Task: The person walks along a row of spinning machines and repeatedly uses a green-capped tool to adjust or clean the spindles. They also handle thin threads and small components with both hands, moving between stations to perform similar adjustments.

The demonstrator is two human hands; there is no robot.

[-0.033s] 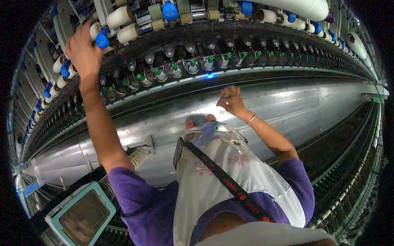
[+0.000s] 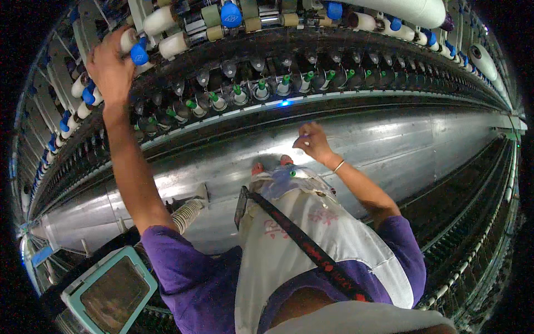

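Note:
My left hand (image 2: pixel 110 69) reaches up to the spinning machine at the upper left. Its bent fingers lie beside a white roller (image 2: pixel 128 40), and the thumb is apart from them near a blue cap (image 2: pixel 139 54); the far fingertips are partly hidden. I see nothing held in it. My right hand (image 2: pixel 314 142) hangs over the metal floor, with its fingers curled into a pinch. A small purple and white spot shows at the fingertips, too small to name. Below the rollers stands a row of bobbins with green tops (image 2: pixel 261 89).
A large white yarn package (image 2: pixel 411 10) lies at the top right. A ribbed hose (image 2: pixel 187 215) and a teal-framed box with a window (image 2: pixel 111 292) are at the lower left. Another machine row (image 2: pixel 473 261) runs along the right. A blue light (image 2: pixel 285 103) shines on the rail.
My left hand has shifted slightly down and left beside the roller, its forearm with it. My right hand is a little lower, still pinched.

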